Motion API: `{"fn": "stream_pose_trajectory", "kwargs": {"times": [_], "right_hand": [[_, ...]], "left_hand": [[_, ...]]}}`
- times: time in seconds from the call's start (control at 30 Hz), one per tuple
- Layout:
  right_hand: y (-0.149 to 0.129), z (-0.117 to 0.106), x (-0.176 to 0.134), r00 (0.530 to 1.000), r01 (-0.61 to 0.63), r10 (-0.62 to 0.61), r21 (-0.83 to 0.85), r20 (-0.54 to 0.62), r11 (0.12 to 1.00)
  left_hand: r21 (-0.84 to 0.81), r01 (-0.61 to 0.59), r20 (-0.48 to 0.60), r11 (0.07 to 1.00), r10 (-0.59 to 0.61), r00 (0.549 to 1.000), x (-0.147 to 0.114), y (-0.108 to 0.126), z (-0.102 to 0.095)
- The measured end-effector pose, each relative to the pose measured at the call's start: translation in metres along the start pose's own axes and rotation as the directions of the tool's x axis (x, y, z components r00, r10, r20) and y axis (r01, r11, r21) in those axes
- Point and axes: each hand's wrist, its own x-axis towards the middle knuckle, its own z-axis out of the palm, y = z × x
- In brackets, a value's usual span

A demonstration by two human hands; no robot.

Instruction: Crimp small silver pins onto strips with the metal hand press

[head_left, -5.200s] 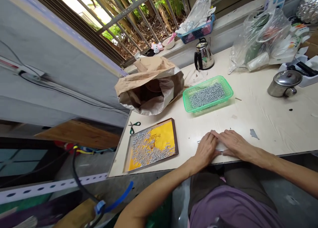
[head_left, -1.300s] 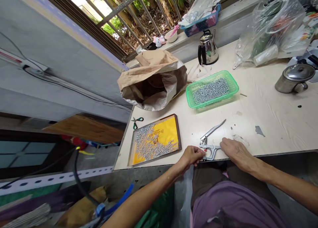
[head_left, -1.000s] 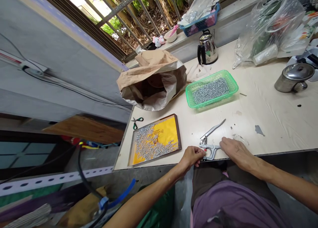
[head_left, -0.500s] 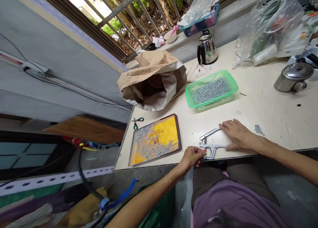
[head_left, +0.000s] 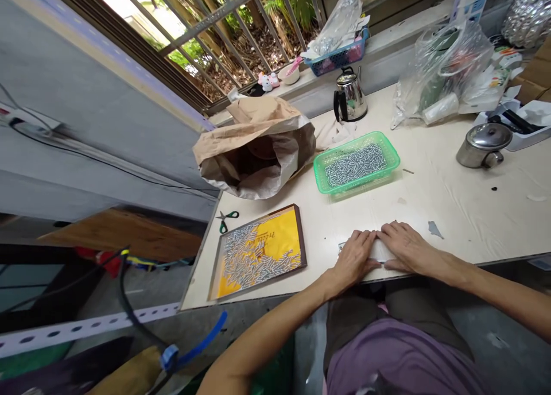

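A grey metal plier-like hand tool (head_left: 379, 251) lies at the table's front edge, mostly hidden under both of my hands. My left hand (head_left: 355, 257) is wrapped over its jaw end, fingers bent and thumb low near the edge. Close beside it, my right hand (head_left: 407, 248) is closed over the handle end, with the fingertips of both hands nearly meeting. To the left lies a shallow tray (head_left: 301, 234) lined with yellow paper. Many small silvery metal pins (head_left: 247, 257) cover much of it. Farther off, a green plastic basket (head_left: 391, 154) holds more of these pins.
An open brown paper bag (head_left: 258, 119) stands behind the tray. Green-handled scissors (head_left: 226, 220) lie at the left edge. A kettle (head_left: 350, 96), a lidded metal pot (head_left: 484, 145) and a clear plastic bag (head_left: 443, 73) stand farther back. A grey scrap (head_left: 434, 229) lies right of my hands.
My left hand has moved from the tool's red-marked lower end up over its body. The tool's spread handles are now covered by both hands. The view has shifted slightly.
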Motion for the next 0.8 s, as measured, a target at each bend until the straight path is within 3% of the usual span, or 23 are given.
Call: {"fn": "stream_pose_trajectory", "kwargs": {"times": [0.17,0.3,0.53,0.6,0.7,0.8], "right_hand": [[0.002,0.011,-0.007,0.996,-0.018,0.017,-0.015,-0.085,1.000],[0.001,0.022,-0.008,0.992,-0.008,-0.001,-0.073,-0.126,0.997],[0.006,0.018,-0.003,0.986,0.023,-0.017,0.032,-0.165,0.999],[0.010,0.011,-0.001,0.987,-0.004,0.010,0.036,-0.161,0.999],[0.023,0.005,0.004,0.996,0.014,-0.006,0.090,-0.092,0.996],[0.040,0.005,0.012,0.997,0.078,-0.075,0.192,-0.020,0.978]], "left_hand": [[0.070,-0.042,0.104,0.997,0.035,0.994,0.008,-0.002,-0.003],[0.081,-0.043,0.109,0.996,0.034,0.993,0.009,0.001,0.001],[0.032,0.017,-0.015,0.999,-0.016,1.000,0.016,-0.001,0.011],[0.055,0.043,-0.098,0.998,-0.037,0.994,0.011,0.001,0.017],[0.049,0.061,-0.263,0.997,-0.046,0.964,-0.002,0.008,0.034],[0.020,0.029,-0.340,0.999,-0.020,0.940,-0.015,0.021,0.052]]}}
